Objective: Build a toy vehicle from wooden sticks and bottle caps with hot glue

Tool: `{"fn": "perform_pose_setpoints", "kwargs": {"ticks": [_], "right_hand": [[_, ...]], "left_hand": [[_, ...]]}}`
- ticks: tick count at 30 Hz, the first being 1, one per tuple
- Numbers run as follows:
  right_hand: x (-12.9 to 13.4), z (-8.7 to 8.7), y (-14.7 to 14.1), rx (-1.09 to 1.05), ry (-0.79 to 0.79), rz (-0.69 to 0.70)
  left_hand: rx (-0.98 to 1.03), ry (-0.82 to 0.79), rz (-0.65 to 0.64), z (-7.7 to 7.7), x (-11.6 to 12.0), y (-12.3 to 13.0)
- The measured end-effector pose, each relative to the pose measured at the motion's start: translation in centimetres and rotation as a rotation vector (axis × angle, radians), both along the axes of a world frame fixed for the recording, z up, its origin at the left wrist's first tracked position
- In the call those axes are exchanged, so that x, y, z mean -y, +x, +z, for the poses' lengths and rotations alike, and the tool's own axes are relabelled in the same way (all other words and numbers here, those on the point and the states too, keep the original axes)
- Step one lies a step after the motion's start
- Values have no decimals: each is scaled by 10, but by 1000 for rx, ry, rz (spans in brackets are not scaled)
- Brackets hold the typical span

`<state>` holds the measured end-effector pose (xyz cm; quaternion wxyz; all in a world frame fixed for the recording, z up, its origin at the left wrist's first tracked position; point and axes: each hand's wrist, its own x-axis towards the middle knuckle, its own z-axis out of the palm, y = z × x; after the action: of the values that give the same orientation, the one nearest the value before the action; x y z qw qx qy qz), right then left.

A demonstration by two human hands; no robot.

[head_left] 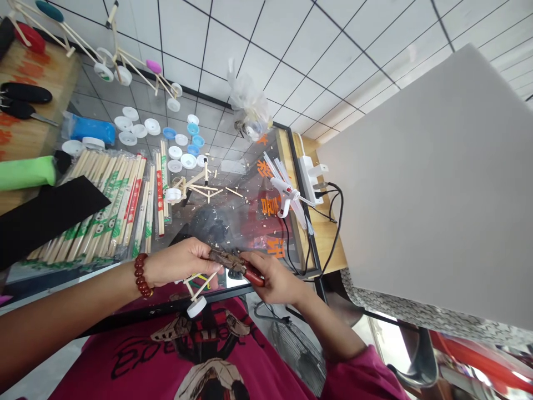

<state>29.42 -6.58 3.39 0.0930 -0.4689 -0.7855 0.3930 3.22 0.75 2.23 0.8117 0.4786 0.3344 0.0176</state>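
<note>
Close to the table's front edge, my right hand [275, 276] grips the red handles of a pair of rusty pliers [229, 259]. Its jaws point left, up against the fingers of my left hand [181, 262]. That hand is closed on a small frame of wooden sticks [202, 286], with a white bottle cap [196, 306] at its lower end. Part of the frame is hidden by my fingers, and I cannot tell what lies between the jaws. Just beyond stands another stick model [200, 186] with white caps, among wood scraps on the glass tabletop [245, 222].
Packed chopsticks [106, 205] cover the left, partly under a black sheet [54, 214]. Loose caps [152, 126] and a blue packet [89, 129] lie behind. A white glue gun [285, 194] rests on glue sticks at right, near a power strip [308, 178] with cords.
</note>
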Motion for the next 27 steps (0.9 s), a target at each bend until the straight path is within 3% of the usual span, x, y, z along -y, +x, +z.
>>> {"fn": "perform_pose_setpoints", "kwargs": {"ticks": [8, 13, 18, 27], "right_hand": [[-3, 0, -2, 4, 32, -5], [-4, 9, -6, 217, 34, 0], [0, 3, -8, 381, 93, 24], [3, -6, -2, 313, 86, 18]], "left_hand": [[-23, 34, -6, -4, 0, -5], [-23, 28, 28, -5, -1, -5], [-34, 19, 38, -5, -1, -5], [-19, 0, 8, -1, 1, -4]]}}
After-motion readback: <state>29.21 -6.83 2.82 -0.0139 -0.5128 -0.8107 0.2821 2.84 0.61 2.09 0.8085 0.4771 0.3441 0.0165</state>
